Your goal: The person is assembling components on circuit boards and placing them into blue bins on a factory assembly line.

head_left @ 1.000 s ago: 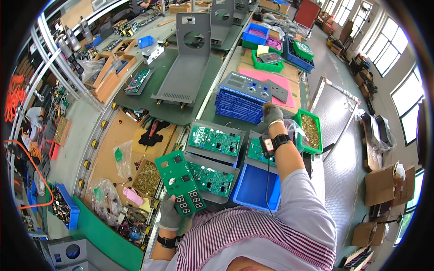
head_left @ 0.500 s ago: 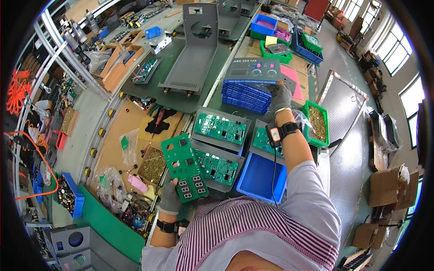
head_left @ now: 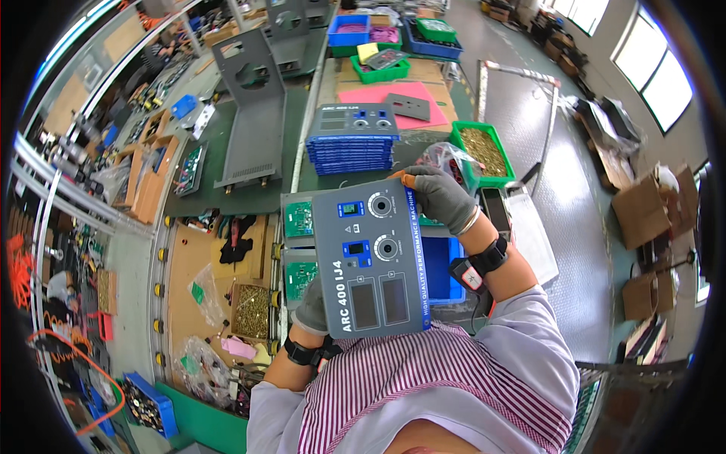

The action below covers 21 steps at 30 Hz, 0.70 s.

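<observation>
Grey-and-blue panel lifted, turned sideways.

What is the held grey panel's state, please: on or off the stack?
Off: the right hand grips the grey panel by a corner, apart from the stack.

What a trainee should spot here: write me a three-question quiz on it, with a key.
1. Which hand's grip shows at the upper right corner of the grey rectangular panel with a blue printed edge?
2. True or false: the grey flat plate with small holes lies on the bright pink sheet.
3. What fills the green rectangular plastic bin nearest the person? A) blue cables B) small brass-coloured parts C) white foam beads

Key: 1. The grey-gloved right hand. 2. True. 3. B.
</observation>
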Each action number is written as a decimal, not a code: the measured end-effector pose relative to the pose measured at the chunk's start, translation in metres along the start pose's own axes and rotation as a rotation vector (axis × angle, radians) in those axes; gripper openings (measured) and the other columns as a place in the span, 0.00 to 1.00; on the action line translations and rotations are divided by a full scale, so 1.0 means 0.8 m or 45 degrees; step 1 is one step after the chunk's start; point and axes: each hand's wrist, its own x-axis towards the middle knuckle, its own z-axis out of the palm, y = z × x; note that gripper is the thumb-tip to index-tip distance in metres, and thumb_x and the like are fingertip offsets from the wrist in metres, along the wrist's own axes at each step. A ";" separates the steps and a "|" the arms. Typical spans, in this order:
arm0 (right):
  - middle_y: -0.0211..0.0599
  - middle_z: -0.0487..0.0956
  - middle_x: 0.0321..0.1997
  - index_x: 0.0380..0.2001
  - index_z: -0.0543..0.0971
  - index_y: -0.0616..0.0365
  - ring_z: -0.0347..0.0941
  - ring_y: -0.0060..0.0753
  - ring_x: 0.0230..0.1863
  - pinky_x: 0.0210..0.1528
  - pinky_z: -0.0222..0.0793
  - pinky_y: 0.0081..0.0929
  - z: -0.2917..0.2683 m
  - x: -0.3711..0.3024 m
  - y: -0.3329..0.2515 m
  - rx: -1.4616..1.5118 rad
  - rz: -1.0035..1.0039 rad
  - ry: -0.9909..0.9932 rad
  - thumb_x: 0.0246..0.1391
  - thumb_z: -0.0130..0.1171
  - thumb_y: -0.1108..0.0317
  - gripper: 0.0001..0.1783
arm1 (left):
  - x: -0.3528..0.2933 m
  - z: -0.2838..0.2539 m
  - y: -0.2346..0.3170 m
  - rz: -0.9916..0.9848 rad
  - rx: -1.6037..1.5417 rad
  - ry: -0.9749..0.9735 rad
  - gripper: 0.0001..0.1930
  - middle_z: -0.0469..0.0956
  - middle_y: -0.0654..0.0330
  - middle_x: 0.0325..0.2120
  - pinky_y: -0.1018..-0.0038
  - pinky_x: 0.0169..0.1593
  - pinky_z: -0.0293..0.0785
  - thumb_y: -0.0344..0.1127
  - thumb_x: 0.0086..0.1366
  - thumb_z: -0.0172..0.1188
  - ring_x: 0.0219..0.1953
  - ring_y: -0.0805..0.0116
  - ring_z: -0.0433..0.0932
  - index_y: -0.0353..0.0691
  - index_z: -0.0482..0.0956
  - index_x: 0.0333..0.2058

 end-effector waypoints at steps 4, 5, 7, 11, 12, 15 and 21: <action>0.29 0.75 0.28 0.43 0.71 0.67 0.69 0.15 0.21 0.20 0.65 0.13 -0.031 -0.031 0.021 0.114 -0.022 0.127 0.55 0.48 0.67 0.16 | 0.016 0.014 0.014 -0.163 -0.540 -0.109 0.21 0.74 0.52 0.39 0.69 0.43 0.71 0.27 0.48 0.60 0.42 0.56 0.74 0.35 0.70 0.44; 0.29 0.75 0.28 0.43 0.71 0.67 0.69 0.15 0.21 0.20 0.65 0.13 -0.032 -0.040 0.023 0.125 -0.029 0.159 0.55 0.48 0.67 0.16 | 0.010 0.021 0.008 -0.150 -0.555 -0.137 0.21 0.74 0.52 0.39 0.69 0.43 0.71 0.27 0.48 0.60 0.42 0.56 0.74 0.35 0.70 0.44; 0.28 0.75 0.28 0.43 0.71 0.66 0.69 0.14 0.21 0.21 0.64 0.12 -0.024 -0.059 0.018 0.064 -0.017 0.225 0.55 0.48 0.66 0.16 | 0.002 0.029 0.000 -0.026 -0.534 -0.181 0.21 0.74 0.52 0.39 0.69 0.41 0.72 0.28 0.49 0.60 0.40 0.58 0.74 0.35 0.70 0.44; 0.27 0.75 0.28 0.42 0.72 0.65 0.68 0.14 0.21 0.21 0.63 0.11 -0.028 -0.088 0.034 0.101 -0.081 0.381 0.55 0.50 0.66 0.15 | 0.002 0.031 0.007 0.064 -0.559 -0.276 0.20 0.74 0.54 0.38 0.70 0.40 0.73 0.28 0.49 0.60 0.39 0.60 0.75 0.35 0.71 0.44; 0.27 0.75 0.28 0.42 0.72 0.65 0.68 0.14 0.21 0.21 0.63 0.11 -0.029 -0.092 0.038 0.109 -0.085 0.404 0.55 0.50 0.66 0.15 | -0.004 0.034 0.008 -0.101 -0.765 -0.292 0.19 0.75 0.54 0.38 0.70 0.40 0.73 0.29 0.50 0.59 0.39 0.61 0.75 0.35 0.71 0.43; 0.27 0.75 0.28 0.42 0.72 0.65 0.69 0.14 0.22 0.21 0.64 0.12 -0.030 -0.104 0.051 0.146 -0.056 0.435 0.54 0.51 0.66 0.15 | -0.020 0.043 0.002 -0.298 -1.023 -0.339 0.17 0.75 0.55 0.38 0.70 0.40 0.73 0.31 0.52 0.57 0.38 0.61 0.76 0.36 0.71 0.43; 0.27 0.75 0.28 0.41 0.73 0.63 0.68 0.14 0.21 0.19 0.63 0.12 -0.021 -0.115 0.071 0.171 -0.003 0.566 0.53 0.53 0.65 0.15 | -0.045 0.071 -0.031 -0.564 -1.253 -0.476 0.17 0.74 0.54 0.40 0.70 0.43 0.72 0.32 0.55 0.54 0.41 0.61 0.75 0.36 0.71 0.45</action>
